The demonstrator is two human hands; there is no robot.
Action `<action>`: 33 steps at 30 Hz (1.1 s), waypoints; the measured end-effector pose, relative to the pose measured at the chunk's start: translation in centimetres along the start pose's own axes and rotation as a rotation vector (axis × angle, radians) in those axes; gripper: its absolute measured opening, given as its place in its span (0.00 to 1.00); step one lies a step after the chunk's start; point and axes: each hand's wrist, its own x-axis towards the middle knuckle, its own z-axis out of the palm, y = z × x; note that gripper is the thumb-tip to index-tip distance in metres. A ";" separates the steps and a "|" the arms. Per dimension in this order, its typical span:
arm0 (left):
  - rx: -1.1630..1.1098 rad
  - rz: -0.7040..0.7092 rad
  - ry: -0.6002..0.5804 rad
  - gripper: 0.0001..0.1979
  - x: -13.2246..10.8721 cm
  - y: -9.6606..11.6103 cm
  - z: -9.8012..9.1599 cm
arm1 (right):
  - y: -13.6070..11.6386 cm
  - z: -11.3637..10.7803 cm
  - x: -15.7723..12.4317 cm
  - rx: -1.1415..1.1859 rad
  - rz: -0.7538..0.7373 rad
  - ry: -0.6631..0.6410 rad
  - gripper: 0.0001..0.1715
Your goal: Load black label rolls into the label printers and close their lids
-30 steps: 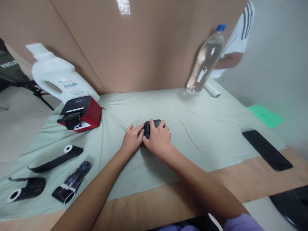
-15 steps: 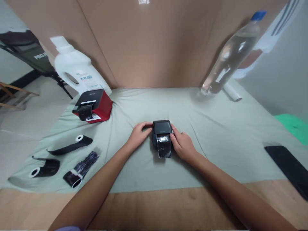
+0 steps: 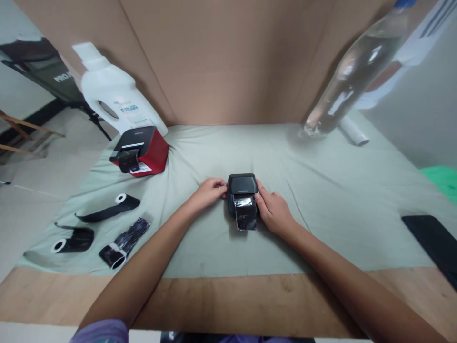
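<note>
A small black portable printer (image 3: 243, 184) lies on the green cloth (image 3: 228, 257) in front of me. From its front hangs a strip of shiny black film (image 3: 246, 214). My right hand (image 3: 274, 206) grips the printer's right side, its thumb beside the strip and a finger along the edge. At the left side, my left hand (image 3: 211, 191) has its fingers curled together against the printer's edge; their tips are partly hidden.
To the left stand a red and black printer (image 3: 143, 150) and a white jug (image 3: 117, 95). Black film rolls, one (image 3: 76, 240) with a white core, lie below them. On the right are a water bottle (image 3: 357, 71), a white tube (image 3: 352, 131) and a black phone (image 3: 430, 238).
The left fingers have curled in at the printer's left side, where they were straighter before. My right hand keeps its hold. The camera view has shifted slightly.
</note>
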 end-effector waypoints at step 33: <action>-0.046 0.006 -0.316 0.25 -3.7 2.5 -2.1 | 0.1 0.3 0.0 -0.062 -0.036 0.044 0.39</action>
